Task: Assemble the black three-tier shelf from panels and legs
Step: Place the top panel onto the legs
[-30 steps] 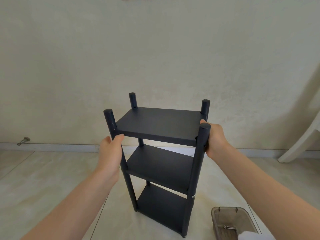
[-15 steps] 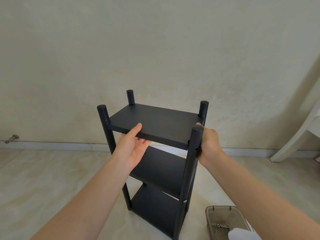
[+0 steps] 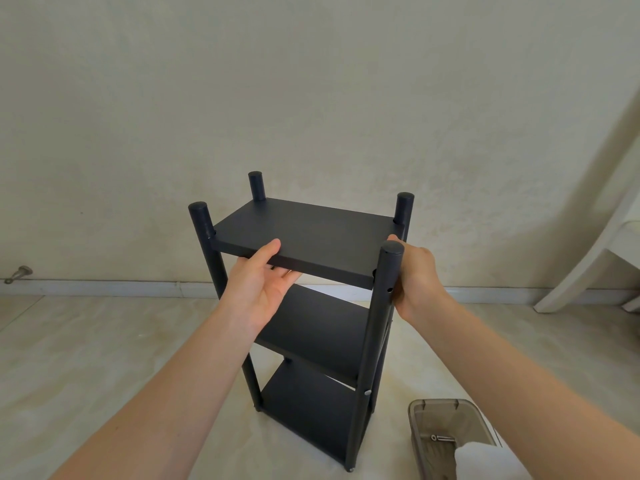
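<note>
One screw [image 3: 442, 437] in smoky bin [image 3: 434, 403]; left hand [image 3: 263, 289], right hand [image 3: 415, 275] gripping shelf [image 3: 304, 230]

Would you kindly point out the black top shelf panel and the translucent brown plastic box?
black top shelf panel [image 3: 304, 230], head view, upper face.
translucent brown plastic box [image 3: 434, 403], head view, far rim.

No text, label, brand mark, number or sign can be read anywhere in the scene. None is seen on the black shelf [image 3: 304, 233], on the clear plastic box [image 3: 436, 402] beside it, on the wall [image 3: 311, 81] or on the floor [image 3: 86, 341].
</note>
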Tool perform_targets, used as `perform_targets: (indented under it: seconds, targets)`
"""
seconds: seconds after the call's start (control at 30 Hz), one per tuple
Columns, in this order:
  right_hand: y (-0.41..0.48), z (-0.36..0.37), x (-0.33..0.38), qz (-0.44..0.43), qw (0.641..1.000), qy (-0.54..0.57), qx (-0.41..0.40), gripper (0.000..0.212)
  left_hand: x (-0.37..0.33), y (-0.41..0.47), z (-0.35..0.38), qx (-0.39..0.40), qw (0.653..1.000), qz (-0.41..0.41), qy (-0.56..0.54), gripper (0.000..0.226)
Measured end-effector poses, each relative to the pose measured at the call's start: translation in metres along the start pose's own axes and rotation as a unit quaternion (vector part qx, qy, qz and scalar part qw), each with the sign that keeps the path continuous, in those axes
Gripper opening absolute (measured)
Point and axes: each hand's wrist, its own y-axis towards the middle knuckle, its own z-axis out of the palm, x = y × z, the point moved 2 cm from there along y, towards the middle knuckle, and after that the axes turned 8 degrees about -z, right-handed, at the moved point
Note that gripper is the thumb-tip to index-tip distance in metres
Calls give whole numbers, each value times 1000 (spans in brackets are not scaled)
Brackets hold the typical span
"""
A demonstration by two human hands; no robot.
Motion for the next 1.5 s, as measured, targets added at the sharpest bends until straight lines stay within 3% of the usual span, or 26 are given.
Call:
perform_targets:
  seconds: [0.2, 0.5, 0.7, 0.97, 1.07, 1.13, 1.2, 1.27, 1.5]
  targets:
    - [-4, -1, 3, 8, 1000, 14, 8, 31, 0, 0, 0, 3, 1000, 1, -4, 29]
    - [-13, -2, -1, 9, 1000, 4, 21, 19, 2, -5, -3, 29, 999, -9, -27, 32]
    - [-23, 0, -10, -4, 1000, 9, 7, 25, 0, -7, -4, 29, 1000, -4, -7, 31]
    - [-22, 7, -12, -24, 999, 22, -33, 33, -21, -15, -17, -6, 984, -12, 178, 36]
    - [-20, 8, -13, -22, 998, 26, -49, 36, -49, -26, -35, 10, 929, -61, 364, 49]
    - [-19, 8, -14, -24, 998, 31, -52, 30, -67, -29, -56, -59, 880, -69, 467, 42]
    - [-17, 8, -14, -29, 998, 34, -48, 27, -85, -25, -77, -175, 874, -17, 454, 23]
    - [-15, 7, -14, -32, 998, 45, -41, 25, -97, -20, -89, -245, 893, 46, 374, 19]
    - [-1, -2, -7, -23, 997, 71, -31, 30, -95, -11, -74, -181, 915, 108, 343, 29]
